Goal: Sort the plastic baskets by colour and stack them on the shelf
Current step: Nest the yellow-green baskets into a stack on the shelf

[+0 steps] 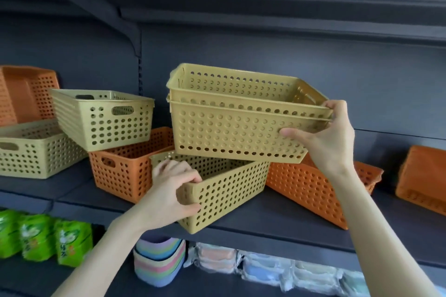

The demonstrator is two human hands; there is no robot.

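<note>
The left hand (pixel 173 190), at seven o'clock from the middle of the view, is gripping the near short end of a yellow basket (pixel 229 193), fingers curled over its rim. That basket is sitting on the front edge of the dark shelf (pixel 289 222). The right hand (pixel 325 137), at three o'clock, is clutching the right end of a nested pair of yellow baskets (pixel 236 128), thumb pressing on the side wall and fingers hooking over the rims. The pair is hanging above the shelf, directly at twelve o'clock from the lower basket; whether the two are touching cannot be told. Behind the lower basket, an orange basket (pixel 120 173) is standing at its nine o'clock and a tilted orange basket (pixel 311 190) is leaning at its three o'clock. Farther left, more yellow baskets (pixel 103 120) are piling up in front of an orange stack (pixel 26 91) at nine o'clock. Another orange basket (pixel 422 181) is lying at four o'clock. Below the shelf, green packets (pixel 36 239) are showing at eight o'clock.
</note>
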